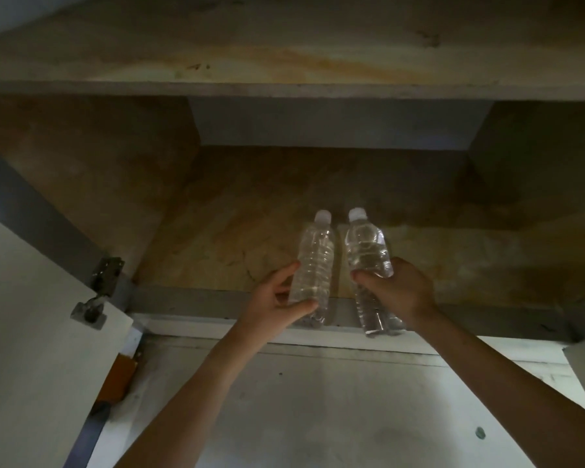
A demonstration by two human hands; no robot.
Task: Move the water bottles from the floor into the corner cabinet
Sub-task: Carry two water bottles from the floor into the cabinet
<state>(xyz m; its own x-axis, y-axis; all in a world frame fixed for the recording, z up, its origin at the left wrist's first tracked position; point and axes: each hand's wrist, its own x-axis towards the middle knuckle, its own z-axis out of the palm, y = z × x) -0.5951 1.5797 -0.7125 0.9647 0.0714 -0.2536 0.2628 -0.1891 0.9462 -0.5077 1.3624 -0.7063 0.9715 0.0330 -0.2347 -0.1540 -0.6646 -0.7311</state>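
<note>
Two clear plastic water bottles with white caps are held side by side over the front edge of the cabinet shelf (217, 231), caps pointing into the cabinet. My left hand (277, 302) grips the lower part of the left bottle (314, 258). My right hand (395, 292) is wrapped around the middle of the right bottle (365, 248), whose base sticks out past the shelf edge. The bottles are close together and nearly parallel.
The cabinet is dim, with wooden side walls and an upper shelf board (284, 62) above. An open white door (31, 332) with a metal hinge (105, 275) is at the left. A white cabinet front (318, 400) lies below the shelf edge.
</note>
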